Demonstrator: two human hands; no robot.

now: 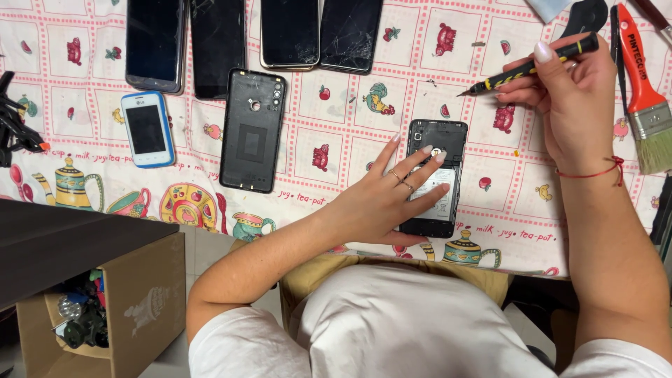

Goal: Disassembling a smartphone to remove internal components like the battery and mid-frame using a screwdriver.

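- The right grip (560, 91) is closed around a black-and-yellow screwdriver (535, 66), tip pointing left.
- The left grip (392, 196) lies flat, fingers spread, pressing the opened phone (448, 136) onto the worktop (336, 119).
- The phone sits below-left of the screwdriver tip, near but apart.

- One view only, head-worn, looking almost straight down onto the patterned tablecloth (336, 126).
- Facing away from the body: white shirt along the bottom edge, row of dark phones (255, 31) along the top, beyond the fingertips.
- Close in, both forearms filling the lower right.
- Left hand (388, 196) near centre, its fingers on the opened phone (437, 178).
- Right hand (570, 98) upper right, brush (640, 91) just outside its fingers.
- Cardboard box (98, 308) low at left.
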